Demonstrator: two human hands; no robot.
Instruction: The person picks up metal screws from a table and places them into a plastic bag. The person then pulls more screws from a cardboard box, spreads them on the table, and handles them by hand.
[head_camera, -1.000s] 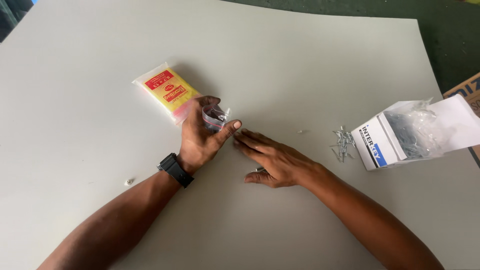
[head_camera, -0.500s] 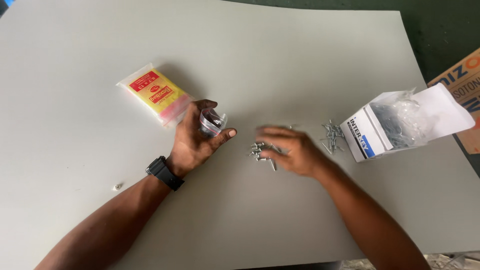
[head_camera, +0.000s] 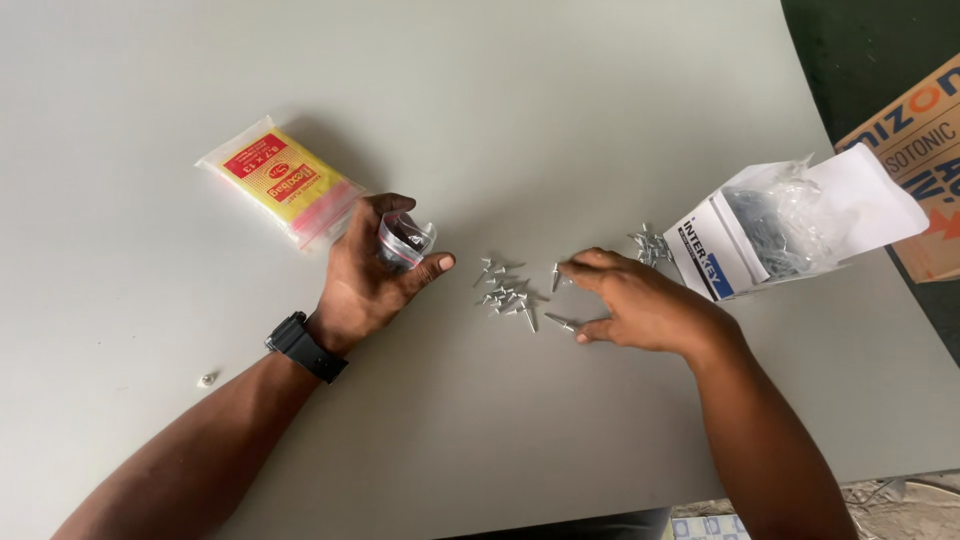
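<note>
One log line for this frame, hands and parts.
left hand: holds small clear zip bag open | right hand: over loose screws on table | screw box: open, on its side

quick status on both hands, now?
Left hand: closed around a small clear zip bag, held open.
Right hand: open, empty, fingers spread flat beside the loose screws on the table.
</note>
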